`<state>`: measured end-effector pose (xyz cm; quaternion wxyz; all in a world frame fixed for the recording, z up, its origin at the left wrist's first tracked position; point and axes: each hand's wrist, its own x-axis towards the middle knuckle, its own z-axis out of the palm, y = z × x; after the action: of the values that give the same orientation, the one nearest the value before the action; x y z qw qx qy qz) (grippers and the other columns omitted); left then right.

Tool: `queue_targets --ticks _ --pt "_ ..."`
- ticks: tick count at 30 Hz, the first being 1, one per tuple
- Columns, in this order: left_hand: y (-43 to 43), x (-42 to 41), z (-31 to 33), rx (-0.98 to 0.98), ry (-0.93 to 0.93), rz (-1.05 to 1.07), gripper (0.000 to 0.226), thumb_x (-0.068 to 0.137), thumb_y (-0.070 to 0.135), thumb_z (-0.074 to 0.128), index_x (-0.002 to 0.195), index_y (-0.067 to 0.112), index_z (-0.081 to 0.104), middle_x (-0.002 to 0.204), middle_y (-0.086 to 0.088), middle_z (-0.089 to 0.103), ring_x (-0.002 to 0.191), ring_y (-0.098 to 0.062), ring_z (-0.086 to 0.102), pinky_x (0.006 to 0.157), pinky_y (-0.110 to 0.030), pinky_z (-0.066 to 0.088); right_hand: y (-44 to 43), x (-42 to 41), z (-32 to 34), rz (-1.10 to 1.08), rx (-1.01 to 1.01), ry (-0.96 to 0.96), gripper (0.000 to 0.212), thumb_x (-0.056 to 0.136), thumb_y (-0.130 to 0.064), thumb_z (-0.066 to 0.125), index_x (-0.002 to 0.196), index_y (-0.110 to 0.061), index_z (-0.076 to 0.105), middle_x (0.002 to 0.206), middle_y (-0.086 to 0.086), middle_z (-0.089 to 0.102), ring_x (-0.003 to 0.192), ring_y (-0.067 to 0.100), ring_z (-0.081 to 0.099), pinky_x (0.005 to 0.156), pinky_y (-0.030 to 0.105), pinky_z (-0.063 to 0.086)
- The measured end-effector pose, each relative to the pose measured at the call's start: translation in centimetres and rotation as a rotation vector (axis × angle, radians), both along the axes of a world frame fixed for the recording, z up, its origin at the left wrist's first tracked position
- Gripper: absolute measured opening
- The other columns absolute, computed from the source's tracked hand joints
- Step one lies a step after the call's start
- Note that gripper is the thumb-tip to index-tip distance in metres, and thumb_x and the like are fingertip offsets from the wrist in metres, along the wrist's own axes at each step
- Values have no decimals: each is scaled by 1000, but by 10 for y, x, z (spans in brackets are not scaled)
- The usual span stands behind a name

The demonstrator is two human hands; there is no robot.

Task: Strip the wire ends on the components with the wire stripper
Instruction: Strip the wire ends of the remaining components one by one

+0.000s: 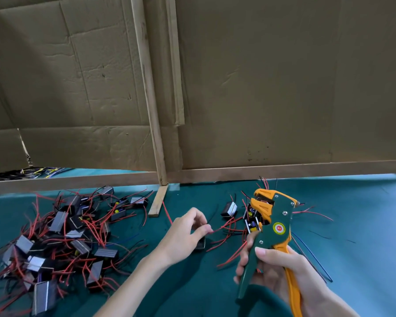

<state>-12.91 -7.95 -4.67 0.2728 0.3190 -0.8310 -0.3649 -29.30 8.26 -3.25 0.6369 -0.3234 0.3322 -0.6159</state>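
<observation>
Green cloth [192, 284] covers the table where we work. Our right hand [281, 271] holds the stripper [272, 225] up over the cloth with its head pointing up. Our fingers and thumb wrap tight round its green and orange handles.

Left of the stripper, our left hand [188, 234] pinches the end of a red wire [224, 226] between thumb and finger. The wire runs off toward the stripper but does not touch its head. A black part [200, 243] peeks out just under that hand, on the cloth.

Far left of the stripper sits a big pile [62, 239] of black parts, with red and black wires all tangled. A small bunch [252, 219] of parts lies right behind the stripper. A wooden stick [158, 201] lies up and left of the stripper. A cardboard wall [261, 88] stands behind the stripper.
</observation>
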Motion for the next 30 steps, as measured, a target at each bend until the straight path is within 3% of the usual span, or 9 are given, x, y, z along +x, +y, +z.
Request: queue_targets --ticks 4,9,15,18,24,27,30 --pt "1 0 -1 5 -4 0 16 92 21 62 86 21 47 85 7 66 88 -4 63 84 -28 47 3 3 2 -9 2 37 28 64 -7 75 89 -1 64 82 29 58 73 42 62 74 57 52" --pt "1 1 -3 -1 -2 -23 22 85 25 72 78 24 51 78 13 60 78 2 56 77 -13 42 4 4 1 -20 5 63 19 72 -2 66 90 0 63 83 29 58 74 41 63 73 56 53" --pt "5 -2 -6 1 -16 -52 22 88 27 70 81 26 49 87 8 67 86 -10 62 80 -26 48 4 4 1 -10 9 67 20 70 -3 70 90 -2 65 83 29 58 74 41 63 73 55 53" --pt "8 -4 -6 -64 -30 -43 24 86 23 71 78 26 48 81 9 65 79 -4 59 73 -22 47 5 4 1 9 16 80 23 69 -4 73 90 -1 64 84 29 58 74 41 63 72 55 53" --pt "10 -1 16 106 224 -30 18 87 5 68 82 16 54 75 -1 67 67 -16 66 71 -32 52 4 1 -2 57 34 146 28 67 -9 79 91 -1 67 84 30 59 77 44 63 75 56 53" --pt "11 3 33 132 278 -62 15 89 4 65 90 19 65 75 5 68 65 -12 63 66 -24 52 2 0 -4 76 43 191 33 63 -12 84 89 -1 67 84 32 60 78 45 64 78 61 52" --pt "17 4 43 192 289 -74 22 91 6 63 85 25 72 73 4 68 60 -8 57 58 -20 49 1 0 -4 94 31 218 33 65 -13 86 89 -2 67 85 33 60 79 46 64 79 60 52"
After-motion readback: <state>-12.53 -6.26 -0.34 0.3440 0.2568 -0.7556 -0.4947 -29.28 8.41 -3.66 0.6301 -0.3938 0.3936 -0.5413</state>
